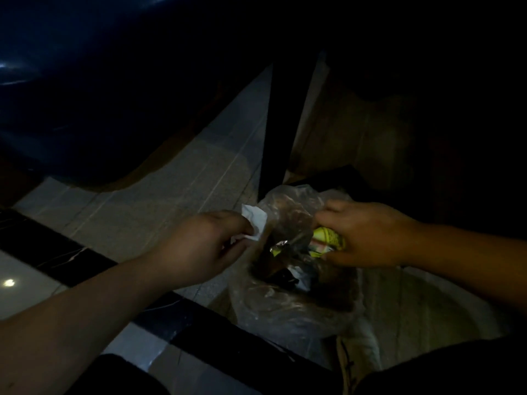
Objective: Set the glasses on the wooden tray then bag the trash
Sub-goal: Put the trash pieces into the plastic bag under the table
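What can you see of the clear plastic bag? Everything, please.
The clear plastic bag is thin, crinkled and see-through, and sits low over the tiled floor, mouth open upward. Dark scraps and a foil piece show inside. The left hand, holding white paper, is at its left rim; the right hand holds a yellow wrapper at the mouth. Its lower part fades into shadow.

A dim home interior, judging by the polished tiled floor (176, 178) with a black marble border strip (51, 249) and a dark furniture leg (285, 124).
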